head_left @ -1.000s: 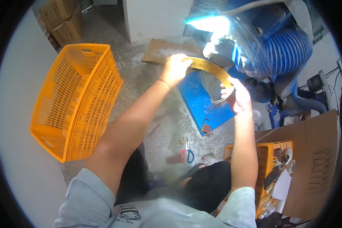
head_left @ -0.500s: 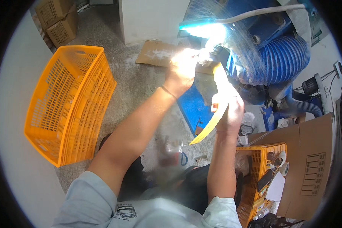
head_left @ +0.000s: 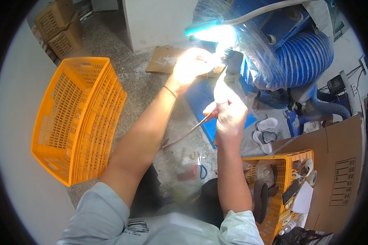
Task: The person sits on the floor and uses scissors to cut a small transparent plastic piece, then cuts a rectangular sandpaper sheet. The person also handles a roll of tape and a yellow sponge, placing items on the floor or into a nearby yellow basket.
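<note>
Under a glaring lamp (head_left: 206, 29), both my hands are raised at the front of a blue machine. My right hand (head_left: 230, 112) is closed on a long, thin, flexible strip (head_left: 186, 134), seen nearly edge-on and brown. Its free end hangs down and to the left, toward my left forearm. My left hand (head_left: 188, 67) has its fingers bent together just left of the machine's bright tip (head_left: 225, 51), by the strip's upper end. Glare washes out those fingers and what they grip.
Stacked orange crates (head_left: 79, 122) stand at left. Another orange crate (head_left: 276, 196) with assorted items is at lower right, beside cardboard (head_left: 335, 163). Ribbed blue hose (head_left: 306, 61) and plastic wrap surround the machine. Scissors (head_left: 201, 167) and shoe soles (head_left: 265, 130) lie below.
The strip has turned from its broad yellow face to its narrow brown edge, its free end swinging left. My right hand has moved left and a little upward; the left has shifted slightly left.
</note>
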`<state>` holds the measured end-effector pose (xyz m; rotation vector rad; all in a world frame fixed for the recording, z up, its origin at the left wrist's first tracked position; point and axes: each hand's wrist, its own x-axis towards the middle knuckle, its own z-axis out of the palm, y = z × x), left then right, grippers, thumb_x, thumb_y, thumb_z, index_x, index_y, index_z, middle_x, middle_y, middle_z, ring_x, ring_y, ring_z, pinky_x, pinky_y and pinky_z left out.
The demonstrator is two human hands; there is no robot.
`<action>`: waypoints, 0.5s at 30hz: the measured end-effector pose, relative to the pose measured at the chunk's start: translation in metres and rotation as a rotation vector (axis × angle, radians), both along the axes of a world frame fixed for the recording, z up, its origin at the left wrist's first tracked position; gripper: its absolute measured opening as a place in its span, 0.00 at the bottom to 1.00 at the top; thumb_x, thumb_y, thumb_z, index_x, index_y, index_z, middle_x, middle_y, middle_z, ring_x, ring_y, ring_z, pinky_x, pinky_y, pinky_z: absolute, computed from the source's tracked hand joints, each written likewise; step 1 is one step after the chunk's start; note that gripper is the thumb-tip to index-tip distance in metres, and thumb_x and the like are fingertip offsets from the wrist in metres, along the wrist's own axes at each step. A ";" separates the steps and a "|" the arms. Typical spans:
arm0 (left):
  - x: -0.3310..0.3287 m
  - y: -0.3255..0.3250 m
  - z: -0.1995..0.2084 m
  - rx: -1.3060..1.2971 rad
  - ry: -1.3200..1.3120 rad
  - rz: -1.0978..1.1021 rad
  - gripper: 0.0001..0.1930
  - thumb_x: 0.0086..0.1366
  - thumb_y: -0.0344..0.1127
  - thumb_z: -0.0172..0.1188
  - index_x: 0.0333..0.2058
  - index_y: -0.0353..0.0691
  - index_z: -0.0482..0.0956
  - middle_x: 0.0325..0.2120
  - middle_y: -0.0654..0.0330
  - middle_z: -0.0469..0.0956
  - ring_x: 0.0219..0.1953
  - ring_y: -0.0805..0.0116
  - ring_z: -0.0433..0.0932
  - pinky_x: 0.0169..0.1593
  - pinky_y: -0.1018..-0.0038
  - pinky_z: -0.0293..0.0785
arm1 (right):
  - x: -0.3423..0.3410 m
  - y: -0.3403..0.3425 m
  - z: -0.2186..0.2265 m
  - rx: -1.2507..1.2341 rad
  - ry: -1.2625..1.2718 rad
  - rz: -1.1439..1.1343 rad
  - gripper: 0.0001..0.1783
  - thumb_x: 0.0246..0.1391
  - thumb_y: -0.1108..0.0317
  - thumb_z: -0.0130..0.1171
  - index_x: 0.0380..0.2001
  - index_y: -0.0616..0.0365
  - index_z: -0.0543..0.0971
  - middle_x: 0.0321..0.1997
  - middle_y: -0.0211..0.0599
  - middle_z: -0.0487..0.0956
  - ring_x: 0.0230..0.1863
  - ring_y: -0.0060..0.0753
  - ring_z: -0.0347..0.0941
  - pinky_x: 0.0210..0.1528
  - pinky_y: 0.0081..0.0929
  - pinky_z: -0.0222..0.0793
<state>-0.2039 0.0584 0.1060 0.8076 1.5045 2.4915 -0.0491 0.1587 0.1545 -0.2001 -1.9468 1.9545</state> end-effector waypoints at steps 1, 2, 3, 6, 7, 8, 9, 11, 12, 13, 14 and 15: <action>-0.001 0.001 0.003 0.011 0.031 -0.037 0.22 0.63 0.29 0.65 0.55 0.33 0.77 0.46 0.56 0.82 0.51 0.68 0.79 0.57 0.72 0.74 | 0.000 0.000 0.000 0.002 -0.002 -0.011 0.22 0.63 0.63 0.62 0.52 0.71 0.77 0.29 0.36 0.82 0.21 0.20 0.74 0.23 0.21 0.68; -0.002 0.001 0.007 0.000 0.009 -0.068 0.21 0.62 0.28 0.65 0.54 0.32 0.77 0.46 0.55 0.82 0.50 0.67 0.79 0.56 0.71 0.75 | -0.001 0.000 0.000 -0.026 0.008 0.002 0.22 0.63 0.63 0.62 0.52 0.71 0.77 0.30 0.36 0.82 0.21 0.21 0.74 0.23 0.21 0.69; -0.003 0.000 0.010 -0.011 -0.012 -0.098 0.19 0.62 0.26 0.65 0.53 0.31 0.77 0.45 0.54 0.82 0.50 0.67 0.80 0.54 0.71 0.77 | 0.000 -0.001 0.001 -0.058 0.006 0.002 0.22 0.63 0.63 0.62 0.52 0.71 0.76 0.31 0.37 0.82 0.22 0.21 0.75 0.23 0.21 0.69; -0.004 -0.004 0.016 -0.124 0.042 -0.203 0.19 0.62 0.28 0.66 0.52 0.30 0.77 0.46 0.55 0.82 0.51 0.65 0.79 0.56 0.71 0.76 | 0.001 -0.002 0.004 -0.095 -0.012 0.013 0.23 0.62 0.63 0.62 0.53 0.71 0.76 0.32 0.38 0.82 0.23 0.22 0.76 0.22 0.21 0.70; -0.002 -0.003 0.015 -0.102 0.050 -0.178 0.20 0.62 0.29 0.66 0.52 0.31 0.77 0.45 0.55 0.82 0.50 0.65 0.80 0.55 0.71 0.76 | 0.002 -0.004 0.004 -0.096 -0.026 -0.003 0.23 0.62 0.63 0.62 0.53 0.71 0.76 0.32 0.38 0.82 0.24 0.22 0.76 0.22 0.21 0.70; 0.001 -0.001 0.014 -0.069 0.054 -0.147 0.20 0.62 0.30 0.66 0.52 0.31 0.78 0.44 0.56 0.82 0.50 0.65 0.80 0.55 0.71 0.76 | 0.002 -0.004 0.005 -0.097 -0.009 -0.002 0.23 0.62 0.63 0.62 0.53 0.71 0.76 0.33 0.38 0.82 0.24 0.22 0.76 0.21 0.21 0.70; 0.003 0.001 0.012 -0.076 0.023 -0.109 0.20 0.62 0.31 0.66 0.52 0.31 0.78 0.44 0.56 0.82 0.49 0.65 0.80 0.54 0.71 0.76 | 0.000 -0.004 0.005 -0.098 0.005 -0.021 0.22 0.62 0.64 0.62 0.52 0.71 0.76 0.33 0.39 0.82 0.24 0.22 0.77 0.20 0.21 0.70; 0.009 0.008 0.007 -0.224 0.209 0.122 0.19 0.62 0.31 0.67 0.51 0.32 0.78 0.41 0.57 0.82 0.47 0.65 0.81 0.53 0.71 0.77 | -0.002 0.000 0.004 -0.082 -0.009 -0.024 0.22 0.62 0.64 0.62 0.52 0.72 0.76 0.35 0.40 0.82 0.26 0.23 0.78 0.22 0.21 0.71; 0.011 0.011 0.004 -0.274 0.308 0.250 0.18 0.62 0.31 0.67 0.50 0.32 0.79 0.39 0.57 0.82 0.47 0.65 0.81 0.52 0.71 0.78 | -0.005 0.004 0.002 -0.064 -0.031 -0.005 0.23 0.62 0.64 0.62 0.52 0.72 0.76 0.36 0.40 0.83 0.28 0.24 0.78 0.25 0.21 0.73; 0.013 0.017 -0.001 -0.365 0.379 0.366 0.18 0.61 0.29 0.67 0.50 0.33 0.78 0.39 0.56 0.82 0.46 0.65 0.81 0.51 0.71 0.78 | -0.008 0.009 0.000 -0.042 -0.017 0.033 0.23 0.62 0.64 0.62 0.53 0.73 0.76 0.37 0.41 0.83 0.30 0.25 0.79 0.28 0.22 0.75; 0.014 0.023 -0.005 -0.410 0.470 0.489 0.19 0.59 0.28 0.68 0.49 0.33 0.78 0.38 0.55 0.81 0.46 0.65 0.82 0.51 0.70 0.79 | -0.012 0.012 -0.003 -0.017 0.021 -0.014 0.22 0.63 0.65 0.61 0.53 0.72 0.76 0.36 0.39 0.82 0.28 0.23 0.78 0.27 0.20 0.73; 0.013 0.029 -0.009 -0.440 0.588 0.620 0.19 0.58 0.27 0.68 0.49 0.33 0.78 0.38 0.55 0.81 0.46 0.64 0.82 0.50 0.70 0.80 | -0.018 0.014 -0.006 0.015 0.098 -0.040 0.21 0.63 0.67 0.60 0.54 0.71 0.76 0.34 0.36 0.82 0.27 0.21 0.77 0.26 0.18 0.71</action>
